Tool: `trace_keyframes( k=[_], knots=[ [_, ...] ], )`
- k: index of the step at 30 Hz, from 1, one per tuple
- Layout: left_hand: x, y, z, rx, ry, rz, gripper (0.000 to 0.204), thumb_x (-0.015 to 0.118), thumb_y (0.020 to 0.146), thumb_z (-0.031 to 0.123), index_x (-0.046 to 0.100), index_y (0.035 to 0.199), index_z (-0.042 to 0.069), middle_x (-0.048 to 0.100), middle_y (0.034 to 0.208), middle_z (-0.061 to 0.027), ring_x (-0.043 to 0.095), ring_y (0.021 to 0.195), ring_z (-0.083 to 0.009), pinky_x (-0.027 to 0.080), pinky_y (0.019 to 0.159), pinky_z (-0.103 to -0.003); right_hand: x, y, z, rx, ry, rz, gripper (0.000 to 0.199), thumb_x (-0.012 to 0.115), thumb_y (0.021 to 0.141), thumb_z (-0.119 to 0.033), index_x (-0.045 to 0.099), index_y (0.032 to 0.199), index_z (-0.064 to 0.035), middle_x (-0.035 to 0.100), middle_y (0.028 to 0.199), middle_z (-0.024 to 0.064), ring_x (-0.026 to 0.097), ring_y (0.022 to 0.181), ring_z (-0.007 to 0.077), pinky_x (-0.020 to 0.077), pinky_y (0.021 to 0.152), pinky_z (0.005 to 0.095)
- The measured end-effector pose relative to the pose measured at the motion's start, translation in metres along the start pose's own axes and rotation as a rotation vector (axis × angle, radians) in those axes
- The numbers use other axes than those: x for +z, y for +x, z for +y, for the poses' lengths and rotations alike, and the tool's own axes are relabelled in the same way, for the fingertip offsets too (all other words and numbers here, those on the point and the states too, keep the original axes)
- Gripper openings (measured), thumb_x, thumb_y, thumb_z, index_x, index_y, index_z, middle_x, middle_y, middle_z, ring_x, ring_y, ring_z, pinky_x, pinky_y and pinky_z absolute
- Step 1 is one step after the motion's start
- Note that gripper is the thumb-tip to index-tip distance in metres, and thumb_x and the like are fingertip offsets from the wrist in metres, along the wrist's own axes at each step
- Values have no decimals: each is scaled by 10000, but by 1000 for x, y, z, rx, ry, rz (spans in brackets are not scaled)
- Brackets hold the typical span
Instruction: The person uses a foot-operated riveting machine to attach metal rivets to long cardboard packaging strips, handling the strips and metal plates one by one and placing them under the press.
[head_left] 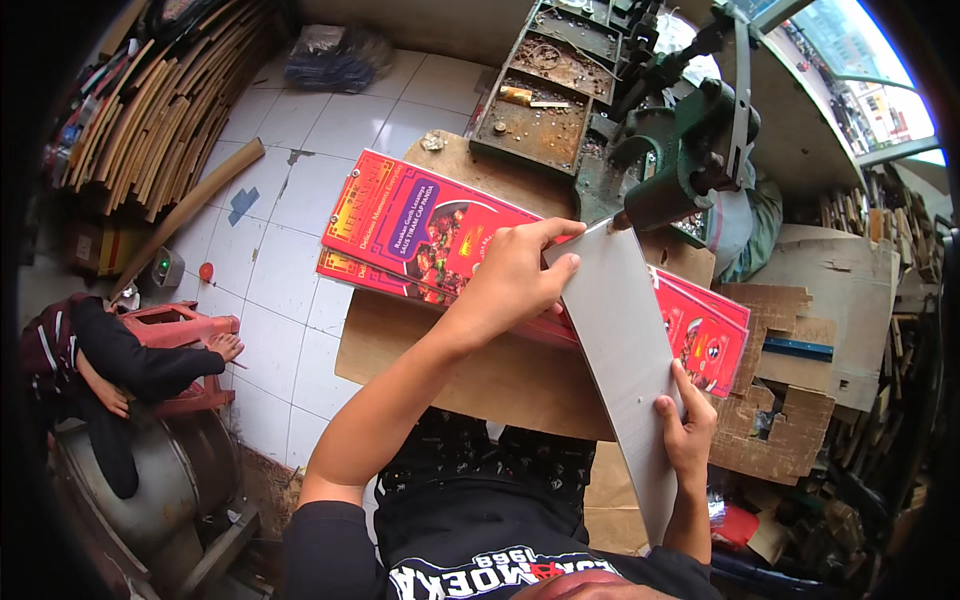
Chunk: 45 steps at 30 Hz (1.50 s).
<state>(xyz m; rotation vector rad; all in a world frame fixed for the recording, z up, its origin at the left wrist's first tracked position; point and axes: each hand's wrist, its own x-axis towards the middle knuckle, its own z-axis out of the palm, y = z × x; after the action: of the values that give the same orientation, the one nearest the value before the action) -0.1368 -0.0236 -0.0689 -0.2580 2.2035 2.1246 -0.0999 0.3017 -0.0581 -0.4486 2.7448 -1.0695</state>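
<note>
A long, pale grey panel (625, 335) slants from the green press toward my body, its far end under the press's punch (622, 220). My left hand (520, 268) is closed at the panel's far left corner, index finger and thumb at its edge. Lower down, my right hand (690, 415) grips the right edge, thumb on the face and other fingers partly hidden behind. Beneath the panel lies a stack of red printed boards (400, 225) with food pictures, showing on both sides of it. The stack rests on a brown wooden worktop (450, 365).
The green press (665, 180) stands at the far right of the worktop. Beside it sits a dirty metal tray (530, 115) with small parts. Torn cardboard (775, 440) lies on the right. At left, a person (110, 360) sits by a red plastic stool (190, 325). Wooden strips (160, 110) are piled behind.
</note>
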Motion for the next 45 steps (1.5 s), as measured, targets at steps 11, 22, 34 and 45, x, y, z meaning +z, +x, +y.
trace_keyframes(
  k=[11,22,34,45],
  knots=[
    [-17,-45,1,-78,-197,1,403,596,949,54,549,1341,-27,653,1048,-133,681,763,-139,607,549,-242,-6,-34,-16,160,329,-206,448,683,905,-46,594,1343,-26,498,773,-32,372,642,38,324,559,209],
    [-51,-80,-16,-94,-254,154,393,566,946,4,545,1328,-90,670,1080,-163,673,743,-132,600,507,-233,-14,198,14,-187,-398,281,156,705,866,-265,774,913,-133,704,894,92,692,823,295,531,748,413],
    [-51,-84,-13,-143,-273,156,383,564,950,19,554,1319,-83,662,1030,-131,660,717,-119,594,511,-225,0,247,-3,-184,-606,209,193,683,832,-284,769,866,-114,722,915,104,692,884,312,542,793,432],
    [-52,-81,-18,-135,-277,137,398,591,945,54,554,1319,-75,675,1035,-121,676,718,-113,589,509,-215,-10,246,-7,-233,-552,101,151,700,847,-249,768,922,-136,716,945,64,681,936,278,530,815,410]
  ],
)
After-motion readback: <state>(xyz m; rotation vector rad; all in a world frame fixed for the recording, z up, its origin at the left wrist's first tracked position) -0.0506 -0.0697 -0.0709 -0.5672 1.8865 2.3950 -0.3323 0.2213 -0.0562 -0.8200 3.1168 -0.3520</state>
